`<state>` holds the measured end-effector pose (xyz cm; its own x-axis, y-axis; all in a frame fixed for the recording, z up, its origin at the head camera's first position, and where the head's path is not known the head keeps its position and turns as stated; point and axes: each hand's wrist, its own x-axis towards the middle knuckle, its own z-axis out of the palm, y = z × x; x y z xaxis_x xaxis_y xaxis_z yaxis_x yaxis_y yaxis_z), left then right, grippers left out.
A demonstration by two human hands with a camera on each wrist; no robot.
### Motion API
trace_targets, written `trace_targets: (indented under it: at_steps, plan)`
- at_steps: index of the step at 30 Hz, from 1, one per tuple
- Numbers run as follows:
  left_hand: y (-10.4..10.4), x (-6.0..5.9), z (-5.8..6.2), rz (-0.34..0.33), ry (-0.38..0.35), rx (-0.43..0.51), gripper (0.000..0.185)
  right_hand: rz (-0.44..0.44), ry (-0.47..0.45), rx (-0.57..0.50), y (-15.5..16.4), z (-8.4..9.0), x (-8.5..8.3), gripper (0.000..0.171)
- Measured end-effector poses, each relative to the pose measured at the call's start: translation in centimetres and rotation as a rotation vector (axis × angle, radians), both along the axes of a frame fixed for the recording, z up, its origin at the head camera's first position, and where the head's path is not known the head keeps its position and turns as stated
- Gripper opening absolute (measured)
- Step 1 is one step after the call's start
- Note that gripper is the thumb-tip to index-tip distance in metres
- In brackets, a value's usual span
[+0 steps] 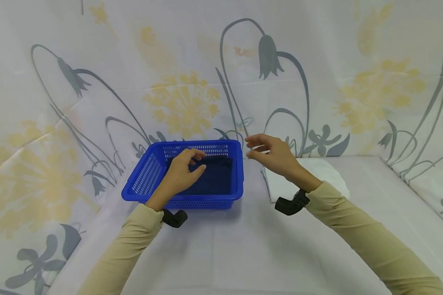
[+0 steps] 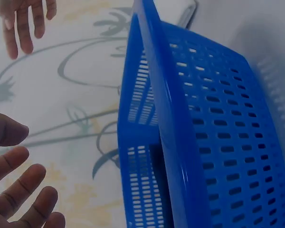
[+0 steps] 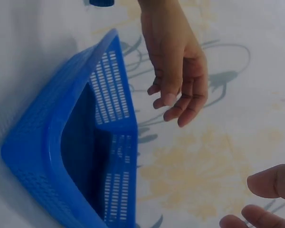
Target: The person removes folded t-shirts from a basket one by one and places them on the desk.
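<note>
Dark cloth (image 1: 215, 180) in the blue basket (image 1: 192, 197) lies beneath the nearer left hand (image 1: 182, 172); right hand (image 1: 275, 155), right of the basket; both empty, thumbs apart from fingers.

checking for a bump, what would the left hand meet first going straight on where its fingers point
Probably the right hand, just right of the blue basket in the head view; depth is unclear, so it might pass by.
</note>
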<state>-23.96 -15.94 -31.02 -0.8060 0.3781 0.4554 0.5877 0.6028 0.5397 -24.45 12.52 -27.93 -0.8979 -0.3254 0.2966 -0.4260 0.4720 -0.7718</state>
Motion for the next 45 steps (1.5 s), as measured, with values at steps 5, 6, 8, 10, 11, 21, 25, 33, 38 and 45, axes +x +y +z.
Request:
trace_targets:
  at_steps: [5,6,8,10,11,21,25,33,38,45]
  plan:
    - [-1.8,0.2,0.3,0.066,-0.109,0.057,0.032,0.047,-0.147,-0.089,-1.5,0.4,-0.6,0.045]
    - [-2.2,0.1,0.3,0.076,-0.136,0.077,0.032,0.062,-0.183,-0.12,-1.8,0.4,-0.8,0.045]
    - [-2.8,0.0,0.3,0.096,-0.201,0.132,0.032,0.095,-0.249,-0.188,-2.2,0.4,-1.1,0.045]
    - [-3.5,-0.4,0.1,0.114,-0.258,0.19,0.032,0.125,-0.298,-0.249,-2.6,0.3,-1.4,0.045]
    - [-3.8,-0.6,0.1,0.12,-0.286,0.228,0.032,0.135,-0.318,-0.275,-2.9,0.3,-1.6,0.046]
    - [-7.0,-2.0,-0.5,0.2,-0.528,0.414,0.042,0.137,-0.494,-0.432,-5.2,-0.1,-2.9,0.047]
    - [-8.0,-2.4,-1.1,0.228,-0.596,0.408,0.046,0.117,-0.545,-0.463,-6.1,-0.6,-3.6,0.047]
    - [-9.2,-3.0,-2.4,0.329,-0.615,0.423,0.044,0.065,-0.582,-0.43,-8.2,-2.5,-4.7,0.05]
    - [-9.5,-3.3,-2.9,0.359,-0.613,0.397,0.045,0.012,-0.599,-0.416,-9.4,-3.5,-5.4,0.049]
    - [-10.0,-3.5,-4.1,0.389,-0.648,0.347,0.047,-0.039,-0.632,-0.349,-10.7,-4.9,-6.4,0.053]
